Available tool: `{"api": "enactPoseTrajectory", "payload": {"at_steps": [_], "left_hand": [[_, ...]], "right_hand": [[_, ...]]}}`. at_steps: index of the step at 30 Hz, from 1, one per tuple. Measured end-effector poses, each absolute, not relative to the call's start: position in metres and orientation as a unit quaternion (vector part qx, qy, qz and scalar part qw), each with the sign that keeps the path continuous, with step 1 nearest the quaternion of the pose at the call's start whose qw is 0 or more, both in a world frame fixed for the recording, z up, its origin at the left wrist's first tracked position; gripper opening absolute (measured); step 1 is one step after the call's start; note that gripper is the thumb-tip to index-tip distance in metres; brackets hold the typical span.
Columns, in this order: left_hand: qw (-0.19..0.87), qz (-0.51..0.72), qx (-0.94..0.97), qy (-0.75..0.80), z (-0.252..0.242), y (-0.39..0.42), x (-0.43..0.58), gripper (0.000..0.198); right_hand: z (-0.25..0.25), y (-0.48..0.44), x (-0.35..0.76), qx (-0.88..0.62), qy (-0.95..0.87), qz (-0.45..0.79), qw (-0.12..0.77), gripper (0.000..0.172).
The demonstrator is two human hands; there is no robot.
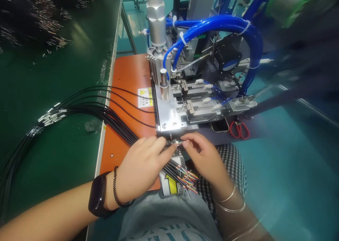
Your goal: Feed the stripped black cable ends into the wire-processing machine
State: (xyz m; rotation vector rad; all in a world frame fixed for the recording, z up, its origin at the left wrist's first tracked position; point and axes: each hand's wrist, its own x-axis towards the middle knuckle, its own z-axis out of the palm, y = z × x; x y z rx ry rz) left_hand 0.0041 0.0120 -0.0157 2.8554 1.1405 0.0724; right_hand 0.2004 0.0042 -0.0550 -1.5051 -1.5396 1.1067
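My left hand (144,163) is closed at the front of the machine, its thumb and fingers pinched on a black cable mostly hidden beneath them. Opposite it, my right hand (205,156) has thumb and index finger pinched at the thin wire ends (179,143) of that cable. Under my left hand runs a bundle of black cables (119,126), whose stripped, multicoloured wire ends (188,179) fan out below my hands. The metal machine (169,115) stands right beyond my fingertips. Several single black cables reach its left side.
The orange base plate (127,75) carries a warning label (145,97). Blue air hoses (225,22) arch over the machine. Red-handled scissors (239,129) and a phone-like object (220,125) lie at the right. On the green table (79,68), dark cable piles (39,15) sit at the far left.
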Motion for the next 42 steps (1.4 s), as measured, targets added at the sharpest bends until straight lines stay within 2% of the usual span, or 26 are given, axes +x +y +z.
{"api": "enactPoseTrajectory", "payload": {"at_steps": [9,14,17,27,31,35,39,42], "left_hand": [[0.034,-0.014,0.923,0.382,-0.013,0.012,0.006,0.046],[0.036,-0.042,0.916,0.396,-0.007,0.012,0.012,0.049],[0.042,-0.048,0.914,0.400,-0.005,0.012,0.015,0.048],[0.042,0.016,0.930,0.365,-0.012,0.010,0.004,0.033],[0.046,0.018,0.928,0.370,-0.011,0.012,0.004,0.026],[0.032,0.008,0.913,0.406,-0.009,0.010,0.005,0.015],[-0.010,0.023,0.913,0.406,-0.008,0.000,0.003,0.018],[-0.034,0.014,0.913,0.407,-0.008,-0.007,0.001,0.030]], "right_hand": [[-0.055,0.008,0.192,-0.597,-0.572,0.443,0.346,0.011],[-0.068,0.010,0.191,-0.556,-0.498,0.561,0.358,0.016],[-0.075,0.010,0.191,-0.545,-0.460,0.591,0.376,0.018],[-0.055,0.010,0.194,-0.555,-0.533,0.524,0.365,0.020],[-0.051,0.011,0.191,-0.575,-0.522,0.517,0.360,0.014],[-0.055,0.011,0.189,-0.587,-0.510,0.537,0.328,0.017],[-0.063,0.011,0.190,-0.568,-0.474,0.587,0.328,0.020],[-0.063,0.006,0.194,-0.594,-0.495,0.533,0.344,0.018]]}}
